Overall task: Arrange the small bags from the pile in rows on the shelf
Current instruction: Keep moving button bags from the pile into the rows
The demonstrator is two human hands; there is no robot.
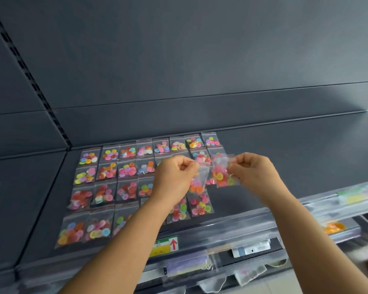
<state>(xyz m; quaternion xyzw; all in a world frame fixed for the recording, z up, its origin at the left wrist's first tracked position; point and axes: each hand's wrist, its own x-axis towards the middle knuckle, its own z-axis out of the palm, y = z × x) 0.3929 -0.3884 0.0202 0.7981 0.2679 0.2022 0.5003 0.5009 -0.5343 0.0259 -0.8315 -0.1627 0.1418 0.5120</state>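
Several small clear zip bags of coloured buttons [106, 187] lie in rows on the dark grey shelf [295, 158]. Above the rows' right end, my left hand [174, 177] pinches the top of one button bag [197, 183], which hangs down from its fingers. My right hand [253, 170] pinches another button bag [222, 175] with a yellow button showing, held up just right of the first. The two held bags hang side by side, close together. Both hands hide part of the laid-out rows behind them.
The shelf's front edge carries a clear price strip with a label and red arrow [173, 244]. Lower shelves hold packaged goods [189, 266] and an orange item [334, 227]. A slotted upright [30, 77] runs up the back panel at left.
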